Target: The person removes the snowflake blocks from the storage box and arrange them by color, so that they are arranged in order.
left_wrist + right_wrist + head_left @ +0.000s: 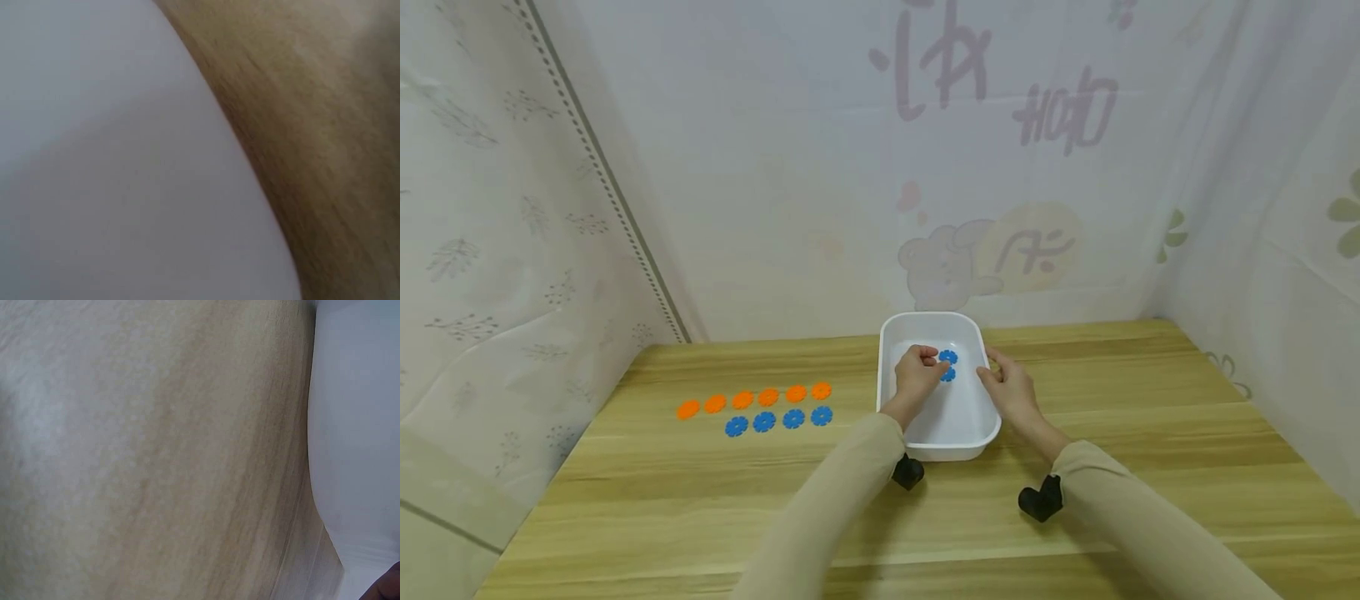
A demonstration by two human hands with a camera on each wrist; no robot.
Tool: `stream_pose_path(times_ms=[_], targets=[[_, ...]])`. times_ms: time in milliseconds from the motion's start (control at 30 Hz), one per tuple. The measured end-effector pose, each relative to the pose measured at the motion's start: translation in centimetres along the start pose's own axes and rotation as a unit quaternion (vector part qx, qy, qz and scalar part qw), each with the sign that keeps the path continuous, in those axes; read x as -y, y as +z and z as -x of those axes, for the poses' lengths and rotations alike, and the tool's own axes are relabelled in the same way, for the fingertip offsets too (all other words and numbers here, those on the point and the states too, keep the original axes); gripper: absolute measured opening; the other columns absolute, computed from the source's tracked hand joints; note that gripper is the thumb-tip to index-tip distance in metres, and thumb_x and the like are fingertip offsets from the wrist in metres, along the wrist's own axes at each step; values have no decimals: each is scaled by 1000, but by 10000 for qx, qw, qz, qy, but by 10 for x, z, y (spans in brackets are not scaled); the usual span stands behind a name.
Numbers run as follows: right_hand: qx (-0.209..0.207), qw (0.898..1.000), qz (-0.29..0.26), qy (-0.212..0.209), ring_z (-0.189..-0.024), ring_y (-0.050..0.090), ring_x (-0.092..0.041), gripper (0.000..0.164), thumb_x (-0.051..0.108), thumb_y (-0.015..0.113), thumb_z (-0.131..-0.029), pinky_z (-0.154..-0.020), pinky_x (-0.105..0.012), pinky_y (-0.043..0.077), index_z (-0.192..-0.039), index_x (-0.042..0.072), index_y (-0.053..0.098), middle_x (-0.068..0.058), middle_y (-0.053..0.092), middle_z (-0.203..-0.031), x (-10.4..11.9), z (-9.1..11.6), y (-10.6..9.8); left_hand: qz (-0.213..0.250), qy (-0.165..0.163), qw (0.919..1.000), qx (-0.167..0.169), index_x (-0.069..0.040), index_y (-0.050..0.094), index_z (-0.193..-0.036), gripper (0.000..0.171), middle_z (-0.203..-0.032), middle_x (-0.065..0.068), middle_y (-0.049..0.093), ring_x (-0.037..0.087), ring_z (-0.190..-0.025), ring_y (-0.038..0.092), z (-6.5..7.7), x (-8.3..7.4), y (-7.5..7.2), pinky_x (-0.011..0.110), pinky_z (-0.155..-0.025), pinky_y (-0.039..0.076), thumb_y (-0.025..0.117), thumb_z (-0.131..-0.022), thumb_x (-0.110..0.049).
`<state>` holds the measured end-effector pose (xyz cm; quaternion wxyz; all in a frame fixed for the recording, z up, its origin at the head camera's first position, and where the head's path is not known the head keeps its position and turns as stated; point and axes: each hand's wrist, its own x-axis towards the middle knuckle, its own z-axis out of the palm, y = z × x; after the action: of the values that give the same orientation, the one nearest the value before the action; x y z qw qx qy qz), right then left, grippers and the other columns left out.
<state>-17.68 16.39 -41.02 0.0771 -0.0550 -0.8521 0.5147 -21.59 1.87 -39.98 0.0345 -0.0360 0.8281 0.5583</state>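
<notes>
A white rectangular plastic basin (951,417) stands on the wooden table, its side also filling much of the left wrist view. Inside it are two blue notched discs, an upper disc (948,357) and a lower disc (948,375). Over the basin, my left hand (919,373) has bent fingers, and its thumb overlaps the lower disc; I cannot tell whether it holds that disc. At the right side of the basin, my right hand (1013,392) grips the rim between thumb and fingers. A fingertip (386,586) shows beside the white wall in the right wrist view.
Left of the basin lies a row of several orange discs (742,400), with a row of several blue discs (764,422) in front. Patterned cloth (790,208) hangs behind the table (647,517) and along both sides. Each wrist carries a black device (1042,498).
</notes>
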Motion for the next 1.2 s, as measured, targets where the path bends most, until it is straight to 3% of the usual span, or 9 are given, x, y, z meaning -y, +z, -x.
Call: stream_pose_path(times_ms=[367,733,1033,1200], targets=[[12,10000,11,-37,-65,63,-27,45,11,55,-94,-54,-30,53,-137,1,45,-24,61,-73,2,-1,1,-333,-192,9992,-81,-4,60,-110,31,-98,8,58,17,-87,52,-9,5,6,27,-77,48,71,-84,-15],[24,9998,141,-147,-65,63,-31,46,10,54,-94,-51,-24,50,-136,-4,43,-26,62,-75,0,-2,-1,-1048,-219,9942,-71,-4,61,-112,34,-104,10,61,21,-95,55,-12,7,12,32,-85,49,73,-82,-14],[12,9999,110,-65,-66,63,-30,45,11,54,-95,-55,-29,53,-137,-2,44,-24,61,-75,-1,-3,-1,-1150,-381,9926,-32,-5,61,-113,33,-103,8,59,19,-94,53,-14,10,15,31,-86,48,72,-83,-15],[26,9999,88,-99,-66,62,-31,45,10,54,-95,-54,-28,53,-137,-2,44,-25,61,-75,1,-2,-1,-1340,-300,9905,-1,-5,62,-111,30,-103,8,59,19,-94,54,-13,8,14,31,-85,49,71,-84,-15]])
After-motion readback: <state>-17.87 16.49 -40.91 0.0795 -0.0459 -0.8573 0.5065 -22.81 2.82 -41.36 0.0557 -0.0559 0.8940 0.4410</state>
